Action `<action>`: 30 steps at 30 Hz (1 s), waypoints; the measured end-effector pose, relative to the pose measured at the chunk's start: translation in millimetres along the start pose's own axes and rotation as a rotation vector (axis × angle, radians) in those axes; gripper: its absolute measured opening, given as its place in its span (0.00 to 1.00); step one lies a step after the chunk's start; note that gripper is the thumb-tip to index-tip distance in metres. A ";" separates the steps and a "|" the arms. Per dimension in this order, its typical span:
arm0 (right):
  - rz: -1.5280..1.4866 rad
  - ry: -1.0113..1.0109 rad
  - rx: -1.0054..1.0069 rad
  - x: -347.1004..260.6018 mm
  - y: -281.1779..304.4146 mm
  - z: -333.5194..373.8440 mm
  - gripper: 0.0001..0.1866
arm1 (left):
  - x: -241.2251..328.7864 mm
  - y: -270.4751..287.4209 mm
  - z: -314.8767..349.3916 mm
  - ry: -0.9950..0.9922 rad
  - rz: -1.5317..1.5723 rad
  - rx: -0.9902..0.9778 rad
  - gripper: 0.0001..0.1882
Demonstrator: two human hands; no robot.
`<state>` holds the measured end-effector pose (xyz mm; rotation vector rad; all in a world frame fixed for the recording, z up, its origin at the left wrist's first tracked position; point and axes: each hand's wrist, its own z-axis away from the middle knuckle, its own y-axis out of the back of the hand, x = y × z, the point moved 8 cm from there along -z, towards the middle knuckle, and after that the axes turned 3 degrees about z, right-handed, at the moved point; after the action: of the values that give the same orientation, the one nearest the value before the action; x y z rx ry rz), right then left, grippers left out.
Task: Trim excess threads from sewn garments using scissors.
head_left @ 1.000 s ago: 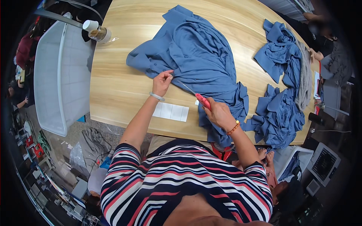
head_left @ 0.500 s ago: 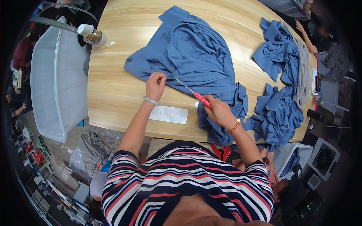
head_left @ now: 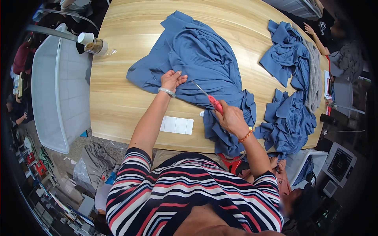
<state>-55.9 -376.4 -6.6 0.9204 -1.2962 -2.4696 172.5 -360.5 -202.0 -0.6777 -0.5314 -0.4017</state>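
Moved rightward over rumpled blue cloth garment (head_left: 208, 55) on pale wood-grain table (head_left: 126, 35) with bare, loosely spread left hand (head_left: 173, 80) — gripping slim, red-handled metal tool (head_left: 215, 104) in bare right hand (head_left: 233, 120).

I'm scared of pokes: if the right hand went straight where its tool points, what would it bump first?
Probably the blue cloth, met by the red-handled tool in the right hand. The left hand is close to that line, though; depth is unclear.
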 end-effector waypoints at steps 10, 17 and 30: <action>0.061 0.135 -0.014 -31.7 3.9 -68.6 0.16 | -2.0 -0.8 -3.4 -0.013 0.043 -0.075 0.08; -0.156 0.071 -0.120 7.6 5.8 2.1 0.16 | 12.0 0.0 25.2 -0.046 -0.016 -0.112 0.05; -0.234 0.019 0.073 41.0 -1.3 3.7 0.20 | -54.0 273.6 200.5 0.104 -1.167 0.027 0.11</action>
<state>-90.2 -391.4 -23.8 1.1723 -1.3495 -2.5921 203.5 -19.9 -233.5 -0.2497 -0.7982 -1.5066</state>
